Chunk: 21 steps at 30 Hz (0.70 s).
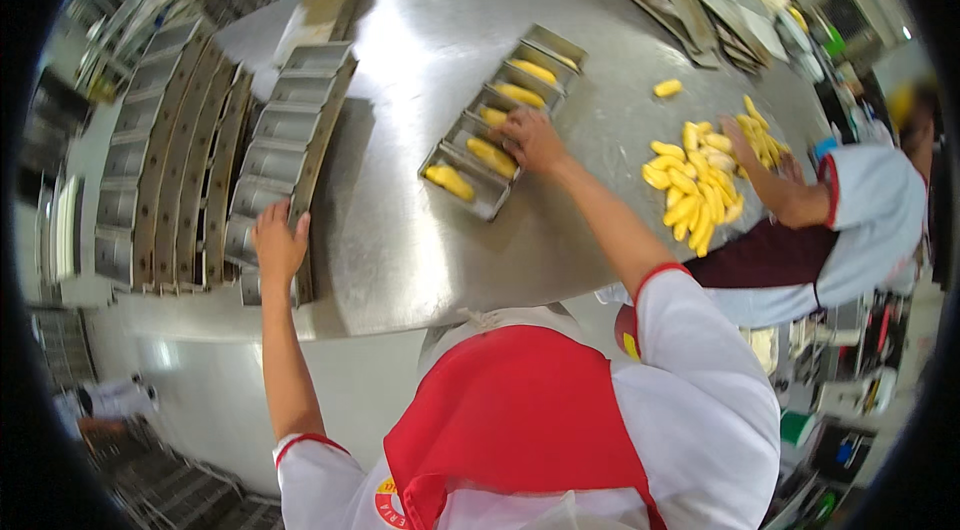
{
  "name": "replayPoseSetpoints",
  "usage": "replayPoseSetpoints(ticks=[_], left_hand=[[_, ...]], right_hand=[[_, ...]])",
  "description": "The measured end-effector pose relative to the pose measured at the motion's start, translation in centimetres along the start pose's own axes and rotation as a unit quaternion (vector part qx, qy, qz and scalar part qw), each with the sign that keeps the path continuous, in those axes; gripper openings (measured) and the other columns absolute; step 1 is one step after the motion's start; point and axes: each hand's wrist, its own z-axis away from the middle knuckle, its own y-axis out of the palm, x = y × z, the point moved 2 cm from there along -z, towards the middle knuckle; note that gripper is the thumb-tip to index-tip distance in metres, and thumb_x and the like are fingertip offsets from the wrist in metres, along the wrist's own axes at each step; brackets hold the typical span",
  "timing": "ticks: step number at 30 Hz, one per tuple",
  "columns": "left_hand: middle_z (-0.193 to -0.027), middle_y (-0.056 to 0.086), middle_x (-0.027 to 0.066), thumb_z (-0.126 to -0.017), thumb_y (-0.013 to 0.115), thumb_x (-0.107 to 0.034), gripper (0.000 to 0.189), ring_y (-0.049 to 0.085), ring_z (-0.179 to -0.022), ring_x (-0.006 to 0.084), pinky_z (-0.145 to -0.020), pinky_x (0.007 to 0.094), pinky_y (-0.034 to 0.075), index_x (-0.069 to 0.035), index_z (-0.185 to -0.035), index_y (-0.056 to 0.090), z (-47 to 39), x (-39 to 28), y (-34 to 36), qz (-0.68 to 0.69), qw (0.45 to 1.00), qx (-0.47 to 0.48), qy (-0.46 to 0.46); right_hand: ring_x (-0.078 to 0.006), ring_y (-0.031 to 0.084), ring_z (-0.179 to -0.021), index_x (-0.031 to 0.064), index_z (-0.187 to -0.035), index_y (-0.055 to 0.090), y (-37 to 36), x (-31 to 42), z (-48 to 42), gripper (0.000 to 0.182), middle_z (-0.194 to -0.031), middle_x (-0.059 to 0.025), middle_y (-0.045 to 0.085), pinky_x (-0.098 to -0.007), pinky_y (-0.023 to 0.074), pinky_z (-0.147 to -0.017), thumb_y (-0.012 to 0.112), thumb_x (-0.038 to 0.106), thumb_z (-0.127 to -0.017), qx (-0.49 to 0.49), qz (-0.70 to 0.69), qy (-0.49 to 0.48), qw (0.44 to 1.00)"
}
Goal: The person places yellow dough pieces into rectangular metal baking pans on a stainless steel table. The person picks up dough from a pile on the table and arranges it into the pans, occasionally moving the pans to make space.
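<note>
Over the near part of a strapped row of loaf pans [281, 144], my left hand [279, 241] lies with its fingers across the rim and its thumb at the right wall, gripping it. My right hand [536, 140] reaches over the right side of another row of loaf pans [559, 42], at the middle compartments. Its fingertips are beside a yellow dough piece [491, 116]; whether they pinch it is hidden. A longer yellow dough piece [491, 157] lies just under the hand. At the near end rests one more dough piece [450, 183], and others lie in the farther compartments.
Several more pan rows [161, 177] stand at the left of the steel table [390, 230]. On the right, a co-worker's hand [739, 144] touches a heap of yellow dough pieces [697, 189]. One loose dough piece [667, 87] lies apart. Metal trays [660, 5] sit at the far right.
</note>
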Motion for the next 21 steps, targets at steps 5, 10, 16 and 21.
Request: replayPoseSetpoints(ticks=[5,10,16,21], left_hand=[[-0.116,0.066,0.0239,-0.088,0.068,-0.013,0.037,0.062,-0.109,0.0433,-0.092,0.0512,0.047,0.0,-0.122,0.06,-2.4,-1.5,1.3,0.074,0.989,0.121,0.046],[-0.113,0.065,0.0283,-0.085,0.069,-0.013,0.042,0.063,-0.105,0.0463,-0.088,0.0524,0.051,0.003,-0.121,0.055,1.3,-10.5,5.4,0.107,0.977,0.158,0.094],[-0.114,0.065,0.0281,-0.089,0.071,-0.022,0.049,0.063,-0.105,0.0461,-0.089,0.0514,0.051,0.005,-0.126,0.054,2.4,-21.2,10.5,0.159,0.965,0.189,0.088],[-0.088,0.068,0.0167,-0.094,0.07,-0.022,0.024,0.065,-0.081,0.0312,-0.076,0.0397,0.052,-0.001,-0.103,0.063,-2.2,-29.5,5.1,0.211,0.938,0.271,0.052]], right_hand=[[-0.0377,0.055,-0.113,0.0084,-0.12,0.064,-1.3,-3.7,1.1,0.036,-0.118,-0.014,0.06,-0.0473,0.0443,-0.1,0.063,0.007,-0.084,-0.188,0.009,0.24,0.952],[-0.0389,0.056,-0.113,0.0074,-0.116,0.064,-2.9,1.1,9.1,0.034,-0.112,-0.0182,0.062,-0.0488,0.0451,-0.1,0.065,0.006,-0.082,-0.165,-0.062,0.22,0.96],[-0.0403,0.056,-0.116,0.001,-0.118,0.065,-12.4,-8.9,24.0,0.041,-0.12,-0.0208,0.062,-0.0486,0.0437,-0.103,0.07,0.012,-0.079,-0.326,0.123,0.46,0.817],[-0.0401,0.059,-0.115,0.004,-0.124,0.064,-18.3,-15.3,36.8,0.043,-0.123,-0.0222,0.064,-0.047,0.0458,-0.101,0.069,0.027,-0.088,-0.379,0.132,0.658,0.637]])
